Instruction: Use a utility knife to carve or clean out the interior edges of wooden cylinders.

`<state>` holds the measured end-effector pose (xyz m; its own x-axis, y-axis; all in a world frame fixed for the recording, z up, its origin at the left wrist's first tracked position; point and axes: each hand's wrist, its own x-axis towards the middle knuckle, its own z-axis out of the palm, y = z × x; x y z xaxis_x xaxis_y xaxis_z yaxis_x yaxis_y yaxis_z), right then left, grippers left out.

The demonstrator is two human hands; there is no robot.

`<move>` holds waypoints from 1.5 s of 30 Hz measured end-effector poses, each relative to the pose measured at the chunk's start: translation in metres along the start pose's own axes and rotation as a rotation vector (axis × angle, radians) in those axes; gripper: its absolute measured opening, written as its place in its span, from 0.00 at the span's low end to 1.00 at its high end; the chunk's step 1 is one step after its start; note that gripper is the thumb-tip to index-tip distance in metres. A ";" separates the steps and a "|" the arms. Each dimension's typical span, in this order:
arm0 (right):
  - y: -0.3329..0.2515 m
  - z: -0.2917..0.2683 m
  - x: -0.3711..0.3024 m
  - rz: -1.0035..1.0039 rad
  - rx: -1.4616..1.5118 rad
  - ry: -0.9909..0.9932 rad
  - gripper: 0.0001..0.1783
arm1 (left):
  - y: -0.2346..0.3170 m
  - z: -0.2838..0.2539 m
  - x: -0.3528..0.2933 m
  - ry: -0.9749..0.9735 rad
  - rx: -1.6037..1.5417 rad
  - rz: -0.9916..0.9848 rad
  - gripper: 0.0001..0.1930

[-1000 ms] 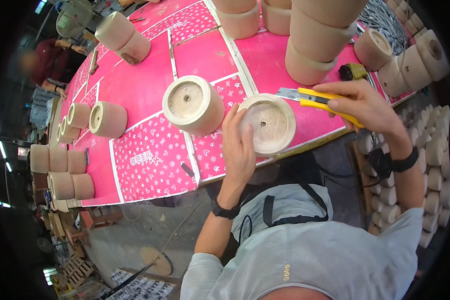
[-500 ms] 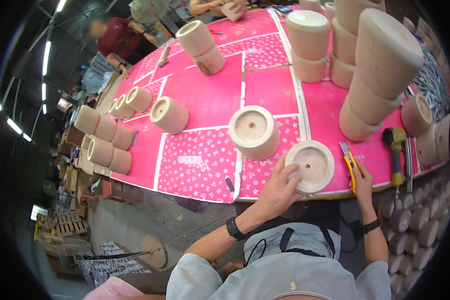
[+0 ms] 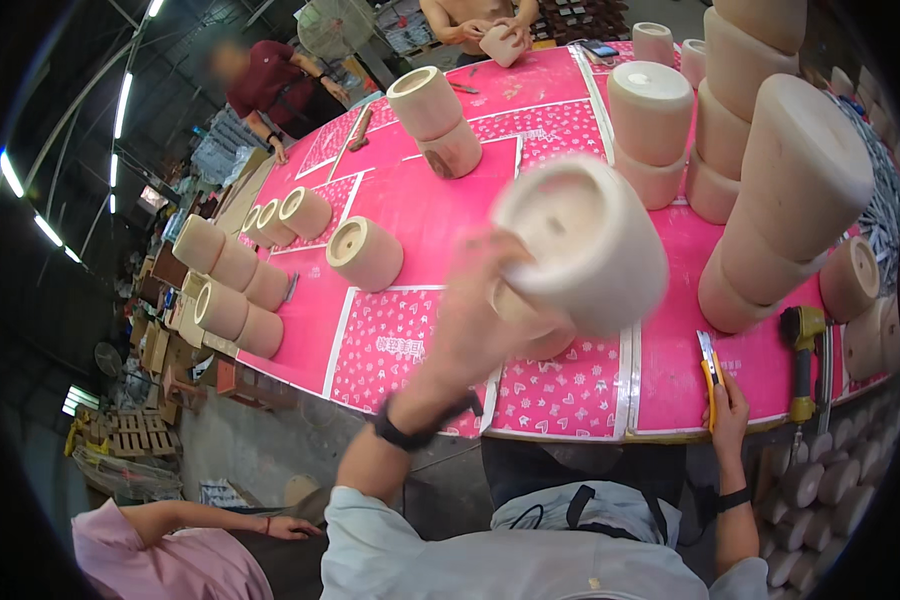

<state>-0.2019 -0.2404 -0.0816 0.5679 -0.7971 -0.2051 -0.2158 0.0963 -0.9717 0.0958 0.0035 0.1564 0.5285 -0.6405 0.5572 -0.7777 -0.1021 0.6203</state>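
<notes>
Holding one pale round block [image 3: 615, 250] and one cutter knife [image 3: 713, 378]

The left hand [image 3: 480, 318] had the block raised above the pink table [image 3: 450, 212], fingers bent over its near left rim; blur hid how widely they were spread. The block's hollow end was turned toward the head camera, and it partly covered one second block [image 3: 548, 347] behind it. The right hand [image 3: 730, 405] was by the near edge, fingers closed narrowly around the knife's yellow handle, its blade out and pointing away from the body. One drill [image 3: 802, 337] was to the right of that hand.

Two blocks made a short stack [image 3: 440, 120] farther across. To the left were a row of three [image 3: 305, 212], one single block [image 3: 370, 258], and five edge blocks [image 3: 235, 262] in two lines, three and two. A tall stack [image 3: 795, 150] of three was on the right, beside a pair [image 3: 652, 110].

Three other people were in view: one maroon-shirted person [image 3: 275, 90], one pink-shirted person [image 3: 160, 560], and one person at the far edge [image 3: 480, 12], both hands on a small block [image 3: 498, 46].
</notes>
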 end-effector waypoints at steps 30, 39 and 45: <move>-0.004 0.006 -0.019 0.073 -0.020 0.130 0.18 | -0.260 -0.072 0.175 0.187 0.075 -0.258 0.19; 0.003 0.011 -0.006 -0.053 -0.093 0.108 0.19 | -0.135 0.008 -0.041 -0.325 -0.342 -0.695 0.27; 0.008 0.005 -0.005 -0.076 -0.044 0.070 0.19 | -0.121 0.026 -0.059 -0.111 -0.102 -0.571 0.22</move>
<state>-0.2026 -0.2327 -0.0893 0.5271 -0.8411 -0.1210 -0.2097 0.0092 -0.9777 0.1501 0.0334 0.0338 0.8105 -0.5824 0.0619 -0.3412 -0.3836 0.8582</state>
